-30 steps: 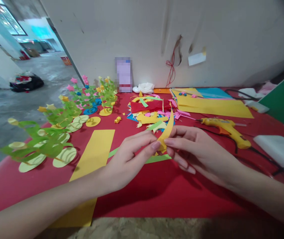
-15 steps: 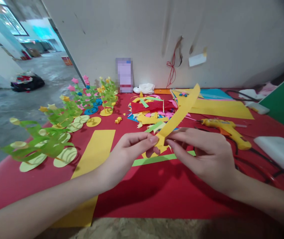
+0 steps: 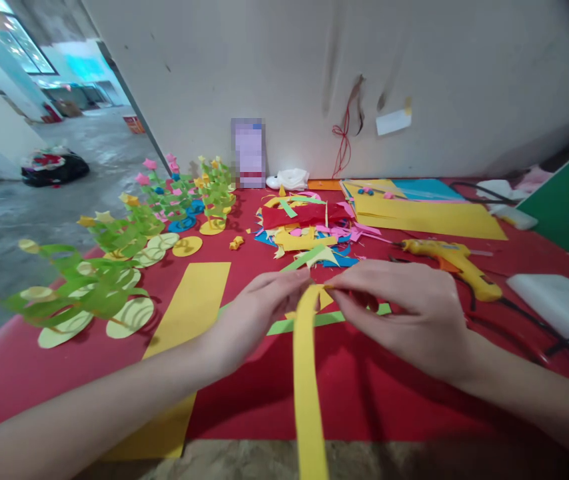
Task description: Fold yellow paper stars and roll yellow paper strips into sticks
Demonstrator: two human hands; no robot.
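Note:
Between my two hands is a yellow paper strip point(image 3: 307, 373), its long free end hanging down toward me past the table's front edge. My right hand point(image 3: 404, 313) pinches the folded top of the strip between thumb and fingertips. Close beside it, the fingers of my left hand point(image 3: 264, 303) are pressed together at the strip's other side; the fingertips are partly hidden. Beneath the hands a light green paper strip point(image 3: 329, 319) lies on the red table. To the left of my left hand is a wide yellow paper sheet point(image 3: 194, 300).
Paper plants point(image 3: 74, 287) on round bases line the left side. A pile of paper scraps point(image 3: 304, 230) lies beyond my hands. A yellow glue gun point(image 3: 452, 260) with a black cable rests at right, near stacked yellow paper point(image 3: 429, 217). A phone point(image 3: 248, 153) leans against the wall.
The strip's long end has swung from pointing up and away to hanging down toward me. Both hands stay in nearly the same place.

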